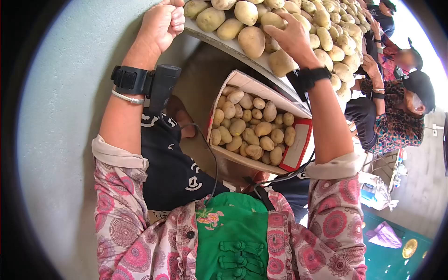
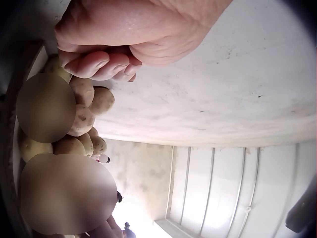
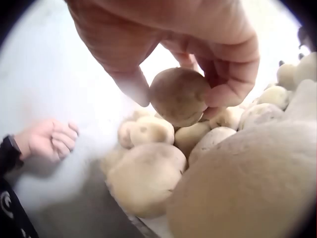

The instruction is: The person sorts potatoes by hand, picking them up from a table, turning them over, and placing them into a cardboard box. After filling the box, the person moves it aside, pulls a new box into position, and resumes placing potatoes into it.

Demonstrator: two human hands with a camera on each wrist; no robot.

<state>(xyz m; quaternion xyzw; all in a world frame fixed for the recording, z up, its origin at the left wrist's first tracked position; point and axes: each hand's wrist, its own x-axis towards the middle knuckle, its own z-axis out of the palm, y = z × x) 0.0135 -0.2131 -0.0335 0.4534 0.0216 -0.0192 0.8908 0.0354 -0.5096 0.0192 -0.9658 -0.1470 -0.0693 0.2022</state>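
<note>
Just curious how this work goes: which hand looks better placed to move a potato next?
Probably the right hand: it already pinches a potato at the pile, while the left hand is curled, with no potato visible in it.

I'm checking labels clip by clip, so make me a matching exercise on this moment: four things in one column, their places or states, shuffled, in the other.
Things
1. Right hand
2. Left hand
3. Cardboard box
4. Silver-coloured bracelet

Places or states
A. Around the left forearm
B. Curled in, with no object visible in its grasp
C. Filled with many potatoes
D. Pinching one potato

Right pairs: 1-D, 2-B, 3-C, 4-A
</note>
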